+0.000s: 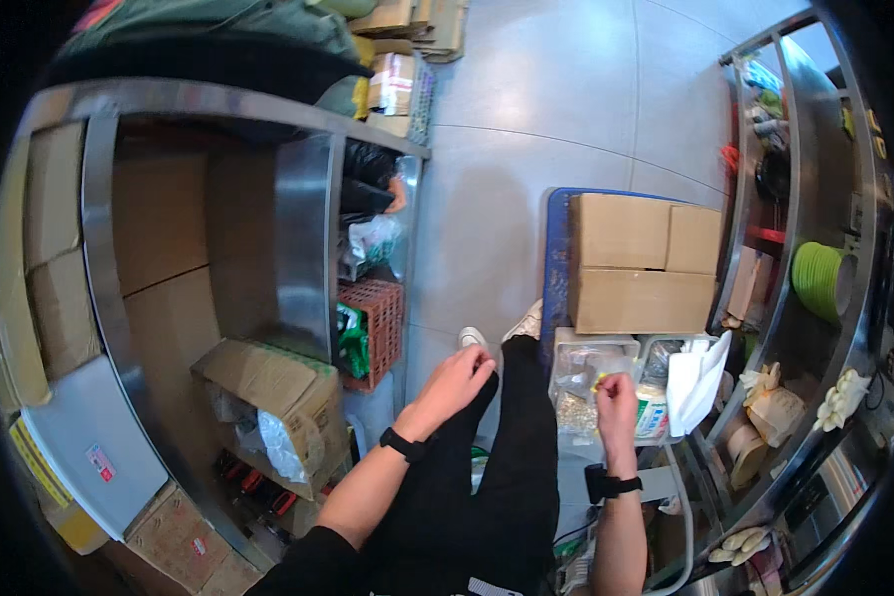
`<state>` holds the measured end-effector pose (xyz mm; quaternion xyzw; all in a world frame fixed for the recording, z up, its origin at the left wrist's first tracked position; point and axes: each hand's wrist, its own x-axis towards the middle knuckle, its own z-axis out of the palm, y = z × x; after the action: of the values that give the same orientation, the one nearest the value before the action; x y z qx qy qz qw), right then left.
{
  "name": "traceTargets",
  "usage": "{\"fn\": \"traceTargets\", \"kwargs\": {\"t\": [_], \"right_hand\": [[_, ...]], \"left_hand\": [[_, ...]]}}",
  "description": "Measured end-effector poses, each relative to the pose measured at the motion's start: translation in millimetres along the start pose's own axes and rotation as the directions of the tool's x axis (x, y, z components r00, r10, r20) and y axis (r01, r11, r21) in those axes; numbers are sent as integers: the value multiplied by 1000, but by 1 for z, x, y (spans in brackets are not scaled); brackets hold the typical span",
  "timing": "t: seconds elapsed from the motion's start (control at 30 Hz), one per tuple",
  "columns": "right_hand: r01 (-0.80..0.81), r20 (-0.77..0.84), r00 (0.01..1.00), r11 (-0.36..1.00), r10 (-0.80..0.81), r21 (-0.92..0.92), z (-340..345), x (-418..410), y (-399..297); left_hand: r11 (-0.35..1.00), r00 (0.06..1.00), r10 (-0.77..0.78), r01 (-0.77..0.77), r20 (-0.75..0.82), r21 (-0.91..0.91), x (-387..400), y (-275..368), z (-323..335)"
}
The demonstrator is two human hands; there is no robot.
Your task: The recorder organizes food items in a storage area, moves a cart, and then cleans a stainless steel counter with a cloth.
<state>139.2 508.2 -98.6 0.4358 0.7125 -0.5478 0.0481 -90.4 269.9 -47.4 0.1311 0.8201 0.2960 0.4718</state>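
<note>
My left hand (458,378) is over my left thigh, its fingers curled, with nothing seen in them. My right hand (617,395) is above the clear plastic bins, its fingertips pinched on a small yellow thing too small to name. Below it, a clear plastic bin (562,350) holds clear bags, one with pale grains or pieces. Beside that, another bin has a green and white packet (651,417) and a dark bag. A white sheet or bag (696,387) lies over this bin's right side. The closed cardboard box (641,302) stands just beyond the bins on a blue platform (557,253).
A metal shelf rack (335,223) on the left holds a brown plastic crate (384,328) and an open cardboard box (316,425). Another rack on the right holds a stack of green plates or bowls (819,281). Grey floor tiles (529,97) run between them.
</note>
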Motion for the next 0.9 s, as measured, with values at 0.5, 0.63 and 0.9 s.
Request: {"fn": "traceTargets", "kwargs": {"t": [0.5, 0.63, 0.9], "right_hand": [[-36, 610, 792, 999, 27, 3, 230, -103, -165], [87, 722, 691, 995, -28, -44, 314, -160, -170], [8, 652, 753, 989, 90, -146, 418, -245, -208]], "left_hand": [[998, 874, 17, -45, -486, -45, -221, -115, -80], [990, 739, -44, -61, -673, -131, -273, -133, -81], [915, 471, -352, -10, -809, -404, -339, -192, -66]]}}
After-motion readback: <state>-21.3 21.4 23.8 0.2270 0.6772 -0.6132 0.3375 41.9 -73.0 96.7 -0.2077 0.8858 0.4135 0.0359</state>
